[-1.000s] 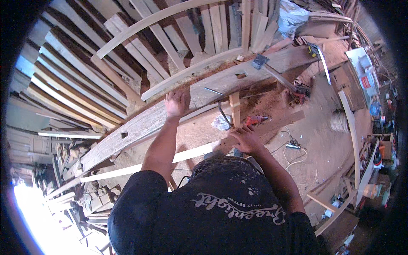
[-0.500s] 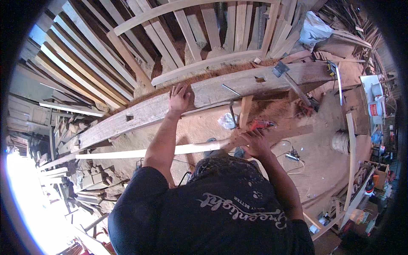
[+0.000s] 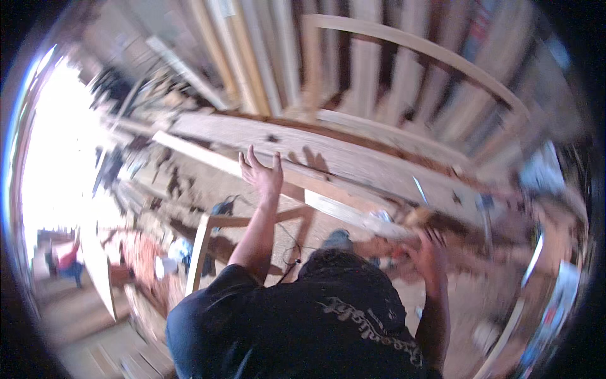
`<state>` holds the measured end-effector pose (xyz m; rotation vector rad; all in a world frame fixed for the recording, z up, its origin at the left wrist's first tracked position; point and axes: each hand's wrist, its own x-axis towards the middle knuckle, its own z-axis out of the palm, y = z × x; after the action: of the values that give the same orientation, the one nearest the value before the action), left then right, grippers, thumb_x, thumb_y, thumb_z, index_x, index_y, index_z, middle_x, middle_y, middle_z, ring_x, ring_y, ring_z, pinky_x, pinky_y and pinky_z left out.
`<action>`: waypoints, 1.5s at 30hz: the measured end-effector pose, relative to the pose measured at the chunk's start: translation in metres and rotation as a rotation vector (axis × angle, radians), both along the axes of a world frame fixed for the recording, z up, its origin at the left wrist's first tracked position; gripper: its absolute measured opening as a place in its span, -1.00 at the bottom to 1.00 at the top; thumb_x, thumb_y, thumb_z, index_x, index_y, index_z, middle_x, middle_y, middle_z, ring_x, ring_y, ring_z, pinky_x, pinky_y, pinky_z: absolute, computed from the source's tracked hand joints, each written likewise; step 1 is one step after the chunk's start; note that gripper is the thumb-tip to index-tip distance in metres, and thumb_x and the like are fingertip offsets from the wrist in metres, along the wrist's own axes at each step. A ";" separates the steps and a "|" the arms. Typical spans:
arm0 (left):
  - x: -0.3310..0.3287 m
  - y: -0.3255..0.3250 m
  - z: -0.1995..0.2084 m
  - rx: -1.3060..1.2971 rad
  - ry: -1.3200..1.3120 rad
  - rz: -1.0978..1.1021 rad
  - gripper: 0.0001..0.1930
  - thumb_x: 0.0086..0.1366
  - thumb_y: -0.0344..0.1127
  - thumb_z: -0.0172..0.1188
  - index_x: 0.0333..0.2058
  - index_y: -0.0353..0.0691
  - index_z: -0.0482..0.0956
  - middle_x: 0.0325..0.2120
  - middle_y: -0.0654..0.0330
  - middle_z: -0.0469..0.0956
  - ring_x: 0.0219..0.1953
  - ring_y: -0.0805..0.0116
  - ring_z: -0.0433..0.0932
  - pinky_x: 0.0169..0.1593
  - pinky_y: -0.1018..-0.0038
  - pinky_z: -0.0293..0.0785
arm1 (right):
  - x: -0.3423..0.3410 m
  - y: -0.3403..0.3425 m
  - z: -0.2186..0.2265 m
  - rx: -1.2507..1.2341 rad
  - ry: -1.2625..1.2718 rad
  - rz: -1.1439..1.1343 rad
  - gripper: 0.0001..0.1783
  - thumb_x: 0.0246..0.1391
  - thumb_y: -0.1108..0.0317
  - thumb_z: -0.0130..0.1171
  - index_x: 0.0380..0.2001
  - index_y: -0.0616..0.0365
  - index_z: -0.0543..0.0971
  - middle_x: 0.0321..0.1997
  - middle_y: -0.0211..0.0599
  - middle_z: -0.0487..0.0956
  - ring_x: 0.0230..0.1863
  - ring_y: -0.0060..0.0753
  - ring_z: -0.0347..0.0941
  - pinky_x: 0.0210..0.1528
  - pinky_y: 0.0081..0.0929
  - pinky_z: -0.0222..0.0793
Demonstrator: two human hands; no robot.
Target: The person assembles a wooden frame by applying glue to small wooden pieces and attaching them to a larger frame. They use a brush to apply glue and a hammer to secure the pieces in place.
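A long pale wooden strip [image 3: 334, 208] runs from the upper left toward my right hand [image 3: 428, 249]. The fingers of that hand are bent around the strip's near-right end, though motion blurs them. My left hand [image 3: 262, 174] is raised with its fingers spread, over or just beside the strip, holding nothing. Whether its palm touches the strip is hidden. Beyond the strip lies a thick, heavy wooden beam [image 3: 372, 158] with dark square holes cut in it. The shadow of my left hand falls on the beam.
Several boards [image 3: 366, 69] lie beyond the beam, with a pale wooden frame [image 3: 416, 44] over them. A small wooden frame [image 3: 201, 249] stands by my left arm. At the far right a white bag [image 3: 544, 167] shows blurred. A person in red [image 3: 67, 256] is at the far left.
My left hand has come off the heavy beam and is now raised with fingers spread. The view has turned leftward, and the strip now slants down to the right.
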<state>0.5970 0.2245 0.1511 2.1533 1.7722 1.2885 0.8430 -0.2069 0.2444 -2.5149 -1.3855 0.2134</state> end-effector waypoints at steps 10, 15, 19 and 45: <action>-0.067 0.060 -0.057 -0.849 -0.906 0.375 -0.36 0.06 -0.45 0.45 0.08 -0.31 0.32 -0.27 0.02 0.55 -0.17 0.14 0.61 -0.12 0.13 0.57 | -0.029 -0.004 0.019 -0.008 -0.140 0.087 -0.32 0.01 -0.19 0.37 0.02 0.13 0.60 -0.13 -0.06 0.60 0.05 0.09 0.46 0.27 0.08 0.23; -0.046 0.040 -0.019 -0.798 -0.849 0.345 -0.28 0.05 -0.50 0.40 0.19 -0.30 0.26 -0.04 -0.05 0.51 -0.05 0.08 0.59 -0.04 0.15 0.58 | -0.006 -0.017 0.021 0.028 -0.219 0.055 -0.32 -0.01 -0.19 0.39 -0.02 0.13 0.59 -0.16 -0.10 0.59 0.01 0.11 0.47 0.25 0.10 0.24; -0.026 0.031 -0.002 -0.746 -0.897 0.248 -0.13 0.02 -0.43 0.47 0.26 -0.27 0.15 0.05 -0.08 0.48 0.10 0.05 0.54 0.11 0.16 0.55 | 0.018 -0.028 0.019 0.125 -0.207 0.045 -0.32 -0.08 -0.13 0.44 -0.04 0.14 0.58 -0.16 -0.09 0.59 0.00 0.14 0.48 0.25 0.12 0.23; 0.117 0.018 0.071 -0.336 0.722 -1.039 0.00 -0.22 0.31 0.59 0.22 0.02 0.49 0.19 0.08 0.54 0.35 0.03 0.37 0.34 -0.18 0.14 | 0.177 0.084 0.047 -0.350 0.314 -0.151 -0.04 0.18 -0.56 -0.03 -0.17 0.29 0.70 -0.20 0.19 0.69 -0.10 0.13 0.64 0.02 -0.07 0.50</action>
<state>0.7143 0.2422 0.2223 2.7919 0.5646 -0.0266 1.0197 -0.1233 0.2914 -2.6888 -1.1068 0.8454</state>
